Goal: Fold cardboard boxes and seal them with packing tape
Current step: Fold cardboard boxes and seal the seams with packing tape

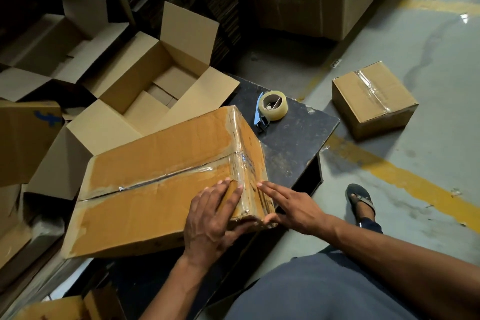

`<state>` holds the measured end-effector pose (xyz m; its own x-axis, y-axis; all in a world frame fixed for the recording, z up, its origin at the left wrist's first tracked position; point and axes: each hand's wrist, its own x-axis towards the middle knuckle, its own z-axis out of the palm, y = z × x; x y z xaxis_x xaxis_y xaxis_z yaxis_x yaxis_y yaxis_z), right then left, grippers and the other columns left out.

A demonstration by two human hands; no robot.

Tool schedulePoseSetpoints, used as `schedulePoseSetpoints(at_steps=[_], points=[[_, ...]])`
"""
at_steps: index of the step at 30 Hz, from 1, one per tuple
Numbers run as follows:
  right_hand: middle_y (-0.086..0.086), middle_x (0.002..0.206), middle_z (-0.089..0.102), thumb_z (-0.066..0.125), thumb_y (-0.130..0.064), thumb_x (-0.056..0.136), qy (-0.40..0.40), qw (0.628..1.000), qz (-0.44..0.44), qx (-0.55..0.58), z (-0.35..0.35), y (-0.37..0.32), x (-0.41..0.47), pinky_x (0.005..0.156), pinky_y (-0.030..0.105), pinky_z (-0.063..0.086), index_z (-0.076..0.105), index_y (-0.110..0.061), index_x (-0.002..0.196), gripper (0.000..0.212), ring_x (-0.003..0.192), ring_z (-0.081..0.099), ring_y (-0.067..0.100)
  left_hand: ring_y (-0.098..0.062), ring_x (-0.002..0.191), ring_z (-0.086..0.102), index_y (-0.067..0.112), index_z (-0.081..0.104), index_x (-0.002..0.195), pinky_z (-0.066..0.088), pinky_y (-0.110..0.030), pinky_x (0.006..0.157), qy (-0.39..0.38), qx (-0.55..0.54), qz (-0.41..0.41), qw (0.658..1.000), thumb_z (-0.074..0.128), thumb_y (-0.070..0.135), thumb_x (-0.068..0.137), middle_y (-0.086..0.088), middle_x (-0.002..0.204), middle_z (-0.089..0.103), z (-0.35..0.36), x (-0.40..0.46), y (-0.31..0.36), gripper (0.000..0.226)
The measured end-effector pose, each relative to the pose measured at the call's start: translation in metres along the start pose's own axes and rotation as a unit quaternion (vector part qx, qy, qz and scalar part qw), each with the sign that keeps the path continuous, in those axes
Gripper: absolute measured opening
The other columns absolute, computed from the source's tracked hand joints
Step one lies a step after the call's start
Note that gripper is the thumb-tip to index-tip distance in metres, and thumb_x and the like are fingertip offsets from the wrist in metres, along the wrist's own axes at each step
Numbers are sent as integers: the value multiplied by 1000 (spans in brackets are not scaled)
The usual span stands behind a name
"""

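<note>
Presently, a large worn brown cardboard box (166, 184) lies closed on the dark scuffed worktop (293, 135), overhanging its 9 o'clock edge. Clear tape runs along the top seam and wraps the end face at 3 o'clock.

Left hand (213, 218): flat on the box top at the 4 o'clock corner, fingers straight, tips reaching the taped edge, thumb hooked under the near corner. Grip loose, pressing rather than clasping.

Right hand (291, 208): fingers straight and together, laid against the taped end face of the same box; nothing clasped.

Blue-handled tape dispenser with a roll of clear packing tape (271, 108): resting on the worktop at 12 o'clock of the hands, just beyond the box's far corner, apart from both hands.

Small sealed brown cardboard box (374, 100): on the grey floor at 2 o'clock, taped across its top.

Open pale cardboard carton (145, 80): flaps splayed, at 11 o'clock behind the large box; smaller boxes inside
</note>
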<state>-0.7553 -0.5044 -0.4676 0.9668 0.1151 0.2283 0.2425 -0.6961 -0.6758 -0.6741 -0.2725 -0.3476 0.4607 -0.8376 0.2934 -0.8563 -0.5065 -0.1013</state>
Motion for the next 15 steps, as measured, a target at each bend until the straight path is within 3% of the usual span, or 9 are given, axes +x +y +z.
schedulePoseSetpoints(at_steps=[2, 7, 11, 15], points=[[0, 167, 30, 39, -84, 90, -10, 1000, 3, -13, 0, 6, -4, 80, 46, 63, -3, -44, 162, 93, 133, 57, 26, -32, 131, 57, 17, 41, 154, 51, -52, 100, 5, 0, -1, 1000, 61, 71, 92, -17, 149, 55, 0, 0, 1, 85], [5, 173, 9, 57, -77, 86, 31, 998, -39, 28, -11, -7, 18, 112, 51, 46, 1, -25, 166, 110, 152, 34, 29, -33, 134, 56, 8, 51, 150, 50, -52, 104, 8, 9, -18, 1000, 61, 69, 93, -16, 152, 53, 5, -5, 1, 85], [9, 173, 8, 52, -83, 85, 4, 998, -53, -22, -7, -2, 23, 111, 55, 43, -4, -27, 165, 113, 151, 34, 30, -32, 143, 48, 7, 42, 155, 48, -55, 107, -19, 11, -8, 1000, 64, 65, 91, -14, 159, 44, 6, -6, -3, 89], [5, 173, 7, 47, -85, 87, -1, 999, -29, -22, -11, 3, 12, 112, 54, 41, -3, -27, 165, 109, 151, 34, 26, -29, 152, 34, 6, 42, 155, 37, -57, 117, -20, 32, -3, 999, 52, 73, 94, -14, 163, 37, 5, -7, 0, 91]])
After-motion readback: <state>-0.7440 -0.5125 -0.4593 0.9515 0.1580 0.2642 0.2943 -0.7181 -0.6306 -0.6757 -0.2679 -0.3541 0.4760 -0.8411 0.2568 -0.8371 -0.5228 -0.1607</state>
